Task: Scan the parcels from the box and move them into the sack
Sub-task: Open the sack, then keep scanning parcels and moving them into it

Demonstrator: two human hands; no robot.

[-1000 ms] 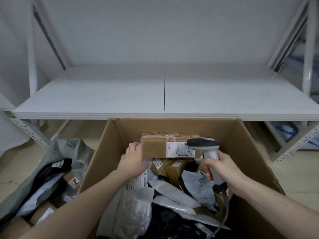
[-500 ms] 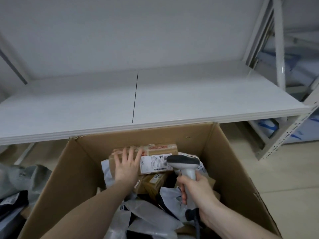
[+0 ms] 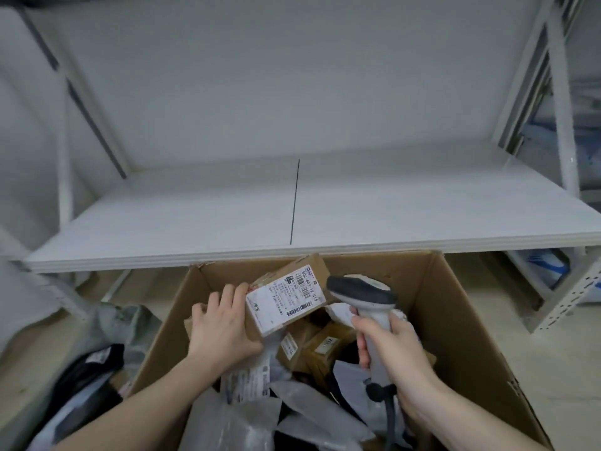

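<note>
Grey poly bags (image 3: pixel 234 421) fill near part of cardboard box (image 3: pixel 468 323). Right hand (image 3: pixel 395 356) wraps scanner (image 3: pixel 366 297) grip, head pointing left at label. Left hand (image 3: pixel 222 327) grips brown parcel (image 3: pixel 286 296) by left end, tilted, white label up, above small cartons (image 3: pixel 312 346). Grey sack (image 3: pixel 81 369) lies left of box. White shelf (image 3: pixel 390 203) beyond.

The white label (image 3: pixel 286 302) on the brown parcel (image 3: pixel 302 271) at frame centre reads "502-602-12 815" above barcodes; its smaller print is illegible. A lower carton's label (image 3: pixel 327 342) shows digits too blurred to read.
</note>
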